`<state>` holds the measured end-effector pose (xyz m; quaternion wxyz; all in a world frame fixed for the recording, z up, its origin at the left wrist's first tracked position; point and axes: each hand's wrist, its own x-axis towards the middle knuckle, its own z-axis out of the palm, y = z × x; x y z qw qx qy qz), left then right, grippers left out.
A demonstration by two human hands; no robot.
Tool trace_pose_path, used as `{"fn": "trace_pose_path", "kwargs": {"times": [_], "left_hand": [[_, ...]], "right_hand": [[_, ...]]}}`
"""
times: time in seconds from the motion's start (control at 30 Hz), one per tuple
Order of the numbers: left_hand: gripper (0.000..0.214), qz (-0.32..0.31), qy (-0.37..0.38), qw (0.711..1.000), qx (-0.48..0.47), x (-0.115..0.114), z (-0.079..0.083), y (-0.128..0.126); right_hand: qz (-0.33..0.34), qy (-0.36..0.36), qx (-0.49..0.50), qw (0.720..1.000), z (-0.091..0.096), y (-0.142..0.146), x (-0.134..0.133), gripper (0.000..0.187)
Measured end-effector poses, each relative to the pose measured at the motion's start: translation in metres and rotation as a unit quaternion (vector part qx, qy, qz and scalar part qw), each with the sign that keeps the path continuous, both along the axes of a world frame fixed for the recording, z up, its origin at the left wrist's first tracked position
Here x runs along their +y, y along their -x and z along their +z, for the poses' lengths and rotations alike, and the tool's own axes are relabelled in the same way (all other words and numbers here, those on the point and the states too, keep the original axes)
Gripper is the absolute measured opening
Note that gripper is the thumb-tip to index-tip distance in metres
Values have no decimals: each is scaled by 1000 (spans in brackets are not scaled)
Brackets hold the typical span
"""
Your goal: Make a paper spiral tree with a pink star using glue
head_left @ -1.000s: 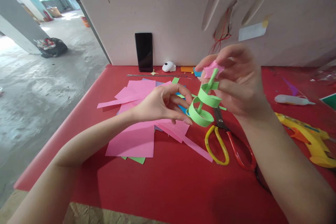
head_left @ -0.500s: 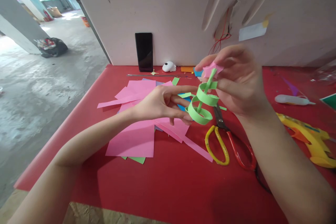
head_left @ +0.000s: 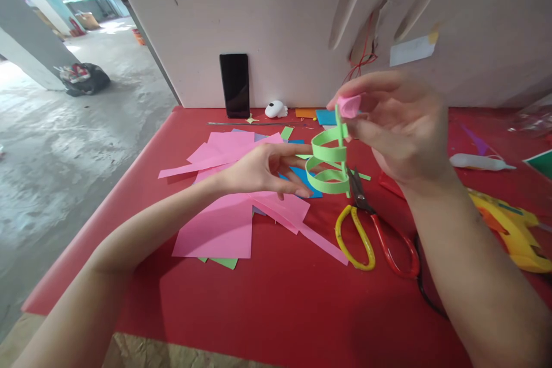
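Note:
Between the thumb and fingers of my right hand [head_left: 401,121] is a pink paper star [head_left: 349,106] fixed at the top of a green paper spiral [head_left: 328,162]. The spiral's loops hang below the star, along a thin green stem, above the table. My left hand [head_left: 271,169] hovers just left of the loops with its fingers apart and holds nothing; a small gap seems to lie between its fingertips and the paper. Under that hand lie pink paper sheets [head_left: 219,230] and strips. Scissors [head_left: 362,201] with one yellow and one red handle lie below the spiral.
A yellow glue gun [head_left: 513,236] lies at the right, near a white tube [head_left: 480,162]. Against the back panel leans a black phone [head_left: 235,86], beside a small white figure [head_left: 276,108]. Blue paper [head_left: 308,181] shows behind my left hand. The red table [head_left: 259,310] ends at the left.
My right hand has turned the star and spiral, so the stem now hangs nearly upright and the star shows edge-on. The spiral has come away from my left fingertips, which stay spread.

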<state>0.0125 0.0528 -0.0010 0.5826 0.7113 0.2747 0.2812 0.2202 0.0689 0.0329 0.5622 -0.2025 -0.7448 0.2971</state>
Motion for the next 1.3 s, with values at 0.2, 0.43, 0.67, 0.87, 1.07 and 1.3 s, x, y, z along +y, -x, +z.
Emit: {"fn": "trace_pose_path", "kwargs": {"times": [0.2, 0.43, 0.67, 0.87, 1.07, 1.3], "left_hand": [[52, 6, -36, 999, -21, 11, -12, -4], [49, 150, 0, 988, -46, 26, -29, -3], [25, 230, -81, 968, -64, 16, -16, -7], [18, 231, -68, 968, -71, 10, -9, -9], [19, 244, -69, 966, -56, 9, -4, -8], [11, 234, -107, 965, -43, 12, -8, -9]], "right_hand": [[-133, -106, -118, 978, 0, 0, -1, 23], [-189, -189, -215, 939, -3, 2, 3, 16], [-177, -197, -240, 934, -13, 6, 8, 22], [-158, -168, -241, 943, -19, 13, 9, 20], [-94, 16, -145, 985, -14, 17, 4, 14], [-77, 81, -165, 980, -14, 21, 3, 8]]}}
